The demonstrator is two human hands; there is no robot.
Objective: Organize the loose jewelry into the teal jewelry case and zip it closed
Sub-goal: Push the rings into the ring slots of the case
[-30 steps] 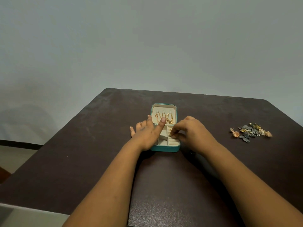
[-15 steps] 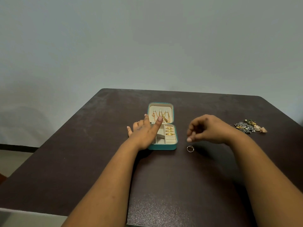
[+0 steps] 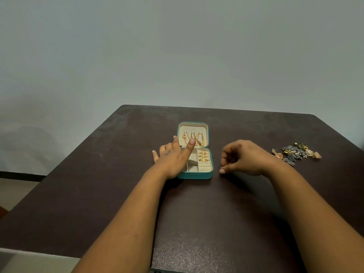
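A: Teal jewelry case (image 3: pixel 195 175), where's it at?
B: Mid table (image 3: pixel 98 194), lid up, standing approx upright at the far side. Gold chains (image 3: pixel 194 139) hang inside the lid. Base has cream compartments w/ three gold rings (image 3: pixel 203 156) in the ring rolls, right side of the case.
A: Left hand (image 3: pixel 173 157)?
B: Resting on the case's left edge, fingers straight & spread, holding nothing. Index tip reaches up by the lid's lower part, in front of the chains; other fingers lie on the table just left of the case.
A: Right hand (image 3: pixel 242 159)?
B: Just right of the case, not touching it. Fingers curled inward, thumb tip down near the tabletop. Can't tell if anything's pinched in there, too small & shaded.
A: Loose stuff?
B: Pile of loose jewelry (image 3: pixel 296 152) well right of the case, past the right hand: grey-silver pieces mixed w/ gold earrings, pearls. Hand's apart from it.
A: Anything else?
B: Plain grey wall (image 3: pixel 177 56) behind the case. Zip is undone.
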